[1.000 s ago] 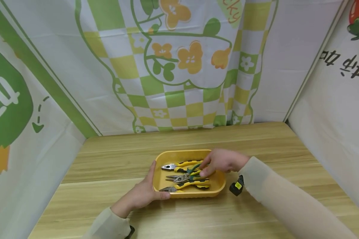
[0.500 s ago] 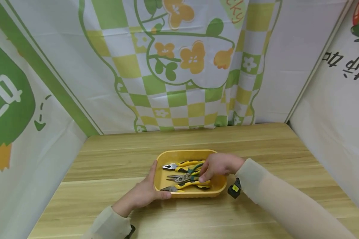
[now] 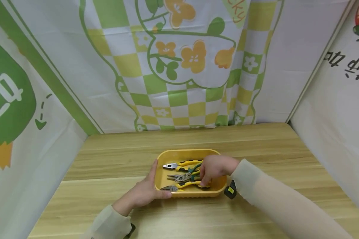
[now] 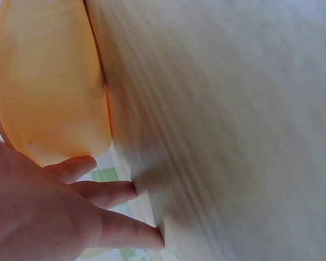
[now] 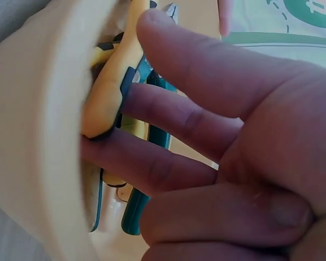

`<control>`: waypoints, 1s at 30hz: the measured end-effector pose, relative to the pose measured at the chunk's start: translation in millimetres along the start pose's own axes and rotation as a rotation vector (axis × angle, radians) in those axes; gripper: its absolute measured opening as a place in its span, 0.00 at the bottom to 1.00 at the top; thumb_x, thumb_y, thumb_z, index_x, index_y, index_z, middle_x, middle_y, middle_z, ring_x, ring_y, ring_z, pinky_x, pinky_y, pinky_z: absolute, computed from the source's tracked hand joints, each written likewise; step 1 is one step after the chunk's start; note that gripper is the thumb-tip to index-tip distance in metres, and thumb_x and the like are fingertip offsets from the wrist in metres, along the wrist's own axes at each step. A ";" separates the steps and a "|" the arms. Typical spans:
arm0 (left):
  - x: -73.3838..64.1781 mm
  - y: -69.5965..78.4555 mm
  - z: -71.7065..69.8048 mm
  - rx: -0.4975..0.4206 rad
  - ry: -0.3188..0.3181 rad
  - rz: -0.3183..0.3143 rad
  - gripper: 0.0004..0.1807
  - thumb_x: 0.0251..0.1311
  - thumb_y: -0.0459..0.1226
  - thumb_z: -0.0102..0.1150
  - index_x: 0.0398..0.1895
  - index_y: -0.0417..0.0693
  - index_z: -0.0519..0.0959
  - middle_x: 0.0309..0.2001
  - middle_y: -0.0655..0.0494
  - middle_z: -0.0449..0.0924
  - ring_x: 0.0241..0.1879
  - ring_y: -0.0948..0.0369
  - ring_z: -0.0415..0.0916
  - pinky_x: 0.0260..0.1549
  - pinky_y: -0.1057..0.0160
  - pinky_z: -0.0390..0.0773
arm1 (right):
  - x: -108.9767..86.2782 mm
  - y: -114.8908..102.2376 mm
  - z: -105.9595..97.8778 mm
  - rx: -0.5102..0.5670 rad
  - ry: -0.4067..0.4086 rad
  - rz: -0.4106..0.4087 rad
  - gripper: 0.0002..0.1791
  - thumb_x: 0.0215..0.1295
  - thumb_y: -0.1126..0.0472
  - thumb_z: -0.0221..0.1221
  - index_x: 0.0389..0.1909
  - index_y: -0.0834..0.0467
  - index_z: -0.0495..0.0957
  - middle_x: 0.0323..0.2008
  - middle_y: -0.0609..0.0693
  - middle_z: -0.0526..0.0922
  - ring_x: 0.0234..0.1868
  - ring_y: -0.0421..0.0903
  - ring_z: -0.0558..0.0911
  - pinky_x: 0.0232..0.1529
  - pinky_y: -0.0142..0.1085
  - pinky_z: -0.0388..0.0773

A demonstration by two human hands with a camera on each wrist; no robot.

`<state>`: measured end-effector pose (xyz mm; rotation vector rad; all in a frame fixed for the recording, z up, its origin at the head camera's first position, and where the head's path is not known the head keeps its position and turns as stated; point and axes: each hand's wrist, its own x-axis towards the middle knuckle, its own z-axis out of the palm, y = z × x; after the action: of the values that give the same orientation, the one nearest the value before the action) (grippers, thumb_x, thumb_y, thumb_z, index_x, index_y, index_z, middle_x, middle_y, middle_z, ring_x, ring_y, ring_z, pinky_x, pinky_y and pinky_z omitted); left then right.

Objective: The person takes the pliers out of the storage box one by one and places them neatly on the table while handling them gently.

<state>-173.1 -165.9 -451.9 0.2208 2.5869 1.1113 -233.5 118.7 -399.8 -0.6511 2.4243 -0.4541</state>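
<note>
A yellow plastic basket (image 3: 191, 195) holds several pliers. My left hand (image 3: 142, 192) rests against its near left corner, thumb along the front rim and fingers straight along the left side. In the left wrist view, fingertips of the left hand (image 4: 49, 217) reach the table. My right hand (image 3: 215, 167) is inside the basket, at the nearest yellow-handled pliers (image 3: 182, 185). The right wrist view has the thumb and two fingers about the yellow pliers handle (image 5: 111, 92), fingertips partly hidden behind it. Beyond lie green-handled long-nose pliers (image 3: 182, 178) and another yellow-handled pair of pliers (image 3: 170, 166).
The basket stands on a wood-grain table (image 3: 113, 159). A patterned cloth (image 3: 179, 99) hangs at the back, with printed white side walls left and right. A black strap device (image 3: 230, 190) is at the right wrist, close to the basket's right end.
My right hand has moved nearer within the basket, from the green-handled pliers to the handle of the nearest yellow pliers. The left hand keeps its place on the basket.
</note>
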 end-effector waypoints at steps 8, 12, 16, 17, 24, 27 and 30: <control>-2.1 1.0 0.0 0.027 0.007 -0.017 0.77 0.41 0.61 0.77 0.80 0.56 0.27 0.70 0.26 0.58 0.55 0.37 0.73 0.55 0.38 0.69 | 0.0 -5.8 1.7 0.005 0.020 0.004 0.07 0.56 0.58 0.74 0.36 0.49 0.89 0.35 0.40 0.84 0.35 0.40 0.77 0.42 0.39 0.77; -2.0 0.5 0.0 0.023 0.008 -0.011 0.77 0.41 0.61 0.77 0.80 0.56 0.27 0.70 0.27 0.57 0.57 0.35 0.71 0.57 0.37 0.67 | -0.6 -10.7 3.2 -0.076 0.018 -0.008 0.13 0.56 0.56 0.74 0.43 0.48 0.89 0.42 0.39 0.85 0.46 0.40 0.79 0.51 0.42 0.77; -1.7 -0.1 0.3 0.019 0.010 -0.008 0.77 0.40 0.62 0.77 0.80 0.56 0.28 0.71 0.28 0.55 0.59 0.34 0.69 0.58 0.37 0.66 | -1.6 -16.1 6.1 -0.183 0.014 -0.034 0.15 0.57 0.54 0.74 0.46 0.48 0.88 0.46 0.40 0.84 0.50 0.41 0.79 0.53 0.41 0.76; -1.7 -0.2 0.5 0.020 0.010 -0.006 0.77 0.40 0.62 0.77 0.80 0.56 0.28 0.71 0.28 0.55 0.59 0.34 0.69 0.58 0.37 0.66 | -2.0 -17.1 6.7 -0.204 0.015 -0.041 0.15 0.57 0.54 0.73 0.46 0.49 0.88 0.46 0.40 0.84 0.49 0.41 0.79 0.53 0.41 0.76; -1.6 0.3 1.2 0.008 0.009 0.003 0.77 0.41 0.60 0.77 0.80 0.55 0.28 0.70 0.26 0.56 0.59 0.35 0.69 0.58 0.37 0.65 | -3.4 -20.2 9.4 -0.277 0.033 -0.104 0.14 0.59 0.56 0.72 0.46 0.52 0.88 0.46 0.42 0.85 0.47 0.41 0.81 0.48 0.38 0.78; -1.7 0.6 1.2 0.010 0.008 0.001 0.77 0.41 0.61 0.77 0.80 0.55 0.28 0.71 0.27 0.56 0.59 0.35 0.69 0.58 0.37 0.65 | -3.6 -20.1 10.8 -0.282 0.037 -0.106 0.14 0.60 0.56 0.71 0.47 0.53 0.88 0.47 0.42 0.85 0.48 0.42 0.81 0.49 0.38 0.78; -1.4 1.2 1.4 0.009 0.006 0.008 0.77 0.41 0.61 0.77 0.80 0.55 0.28 0.71 0.27 0.56 0.58 0.35 0.70 0.58 0.37 0.66 | -4.7 -19.9 12.2 -0.281 0.053 -0.096 0.14 0.60 0.56 0.71 0.47 0.53 0.88 0.46 0.43 0.85 0.49 0.43 0.81 0.50 0.38 0.78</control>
<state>-171.3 -164.5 -451.6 0.2306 2.5989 1.1052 -215.8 102.9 -398.1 -0.8876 2.5393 -0.1700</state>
